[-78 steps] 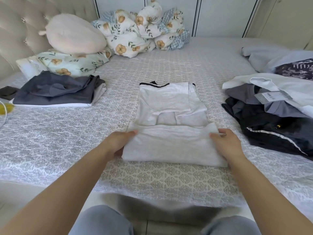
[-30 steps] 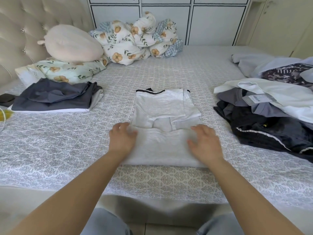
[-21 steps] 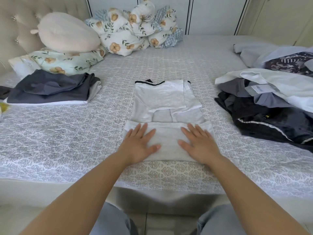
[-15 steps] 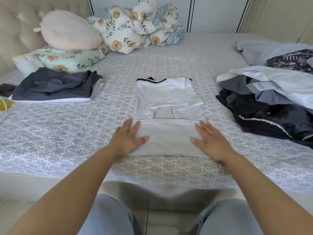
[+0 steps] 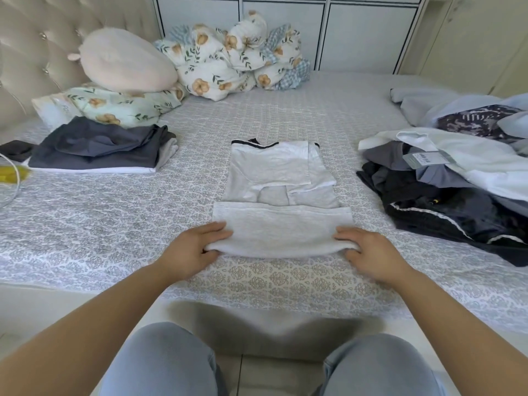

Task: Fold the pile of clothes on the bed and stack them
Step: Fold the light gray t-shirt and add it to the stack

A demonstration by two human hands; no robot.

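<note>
A light grey shirt [image 5: 280, 178] with dark neck trim lies partly folded in the middle of the bed, its bottom flap turned up over the body. My left hand [image 5: 194, 248] grips the near left corner of that folded edge, thumb on top and fingers tucked beneath. My right hand [image 5: 368, 250] grips the near right corner the same way. The near edge is lifted slightly off the bedspread. A stack of folded dark clothes [image 5: 97, 147] sits at the left. An unfolded pile of clothes [image 5: 445, 192] lies at the right.
The bedspread [image 5: 120, 224] is patterned grey and white. A pink cushion [image 5: 125, 64] and floral pillows [image 5: 234, 58] sit at the far left and back, before a tufted headboard. A yellow object with a white cable [image 5: 11, 175] lies at the left edge. My knees are below the bed's edge.
My hands lay flat on the folded flap, smoothing it; they have slid out to its two near corners and now grip the edge, raising it slightly.
</note>
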